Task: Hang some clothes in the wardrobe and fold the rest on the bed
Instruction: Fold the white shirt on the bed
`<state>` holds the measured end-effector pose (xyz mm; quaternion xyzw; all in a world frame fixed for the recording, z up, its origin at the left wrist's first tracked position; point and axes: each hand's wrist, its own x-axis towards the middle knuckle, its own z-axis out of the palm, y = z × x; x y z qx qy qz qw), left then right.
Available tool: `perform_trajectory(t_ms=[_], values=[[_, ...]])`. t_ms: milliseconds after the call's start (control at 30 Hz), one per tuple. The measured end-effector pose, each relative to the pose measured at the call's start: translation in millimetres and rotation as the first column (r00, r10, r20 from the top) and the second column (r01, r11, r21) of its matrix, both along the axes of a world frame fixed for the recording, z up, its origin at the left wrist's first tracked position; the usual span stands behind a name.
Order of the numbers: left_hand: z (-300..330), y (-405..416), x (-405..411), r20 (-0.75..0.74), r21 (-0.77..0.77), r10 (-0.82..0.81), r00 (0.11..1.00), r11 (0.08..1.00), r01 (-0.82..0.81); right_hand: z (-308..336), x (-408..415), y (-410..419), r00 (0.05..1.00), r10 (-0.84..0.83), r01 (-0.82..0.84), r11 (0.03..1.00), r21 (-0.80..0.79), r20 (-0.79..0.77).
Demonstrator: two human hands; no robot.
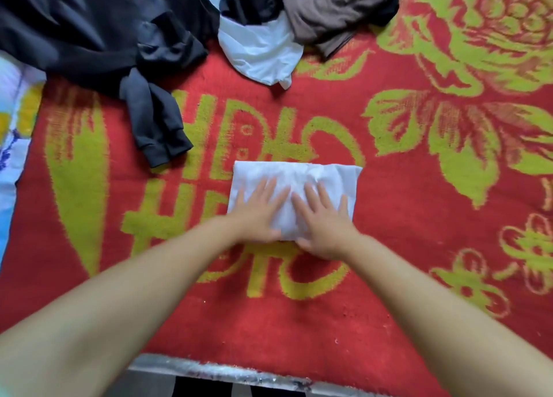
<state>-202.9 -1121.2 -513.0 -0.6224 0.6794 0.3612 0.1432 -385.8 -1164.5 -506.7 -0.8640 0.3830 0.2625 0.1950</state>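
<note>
Red blanket [389,307]: left hand [257,214], right hand [323,226] flat on folded white garment [299,175].

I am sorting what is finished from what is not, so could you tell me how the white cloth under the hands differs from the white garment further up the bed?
The white cloth is folded into a flat rectangle; the white garment lies crumpled and unfolded. The left hand and right hand press flat on the cloth; nothing touches the garment except the dark clothes partly covering it. Both are white and lie on the red blanket.
</note>
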Motion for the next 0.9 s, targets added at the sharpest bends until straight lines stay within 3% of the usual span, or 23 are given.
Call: perform_trajectory(t_ms=[133, 267, 433, 533, 633, 767, 900], values=[[-32, 45, -23, 0.228, -0.098, -0.005, 0.974, 0.995, 0.028, -32, -16, 34, 0.999, -0.027, 0.020, 0.989, -0.149, -0.044], [-47, 34, -18, 0.217, -0.228, 0.041, 0.975, 0.974, 0.010, -45, -10, 16, 0.996, -0.083, 0.087, 0.981, -0.175, 0.034], [-38, 15, -12, 0.175, -0.122, -0.009, 0.984, 0.992, 0.031, -32, 0, -1, 0.993, -0.113, 0.118, 0.983, -0.142, 0.041], [-13, 5, -6, 0.130, -0.083, 0.027, 0.991, 0.996, -0.016, -11, 9, -9, 0.992, -0.116, 0.121, 0.983, -0.134, 0.046], [27, 3, 5, 0.153, -0.149, 0.058, 0.986, 0.988, -0.035, 26, 18, -16, 0.995, -0.078, 0.086, 0.985, -0.147, 0.061], [75, 16, 17, 0.229, -0.230, 0.103, 0.968, 0.972, -0.049, 74, 34, -18, 0.993, 0.056, -0.033, 0.974, -0.223, 0.100], [127, 53, 38, 0.282, -0.316, 0.246, 0.927, 0.936, -0.152, 124, 65, -5, 0.967, 0.215, -0.167, 0.940, -0.298, 0.137]])
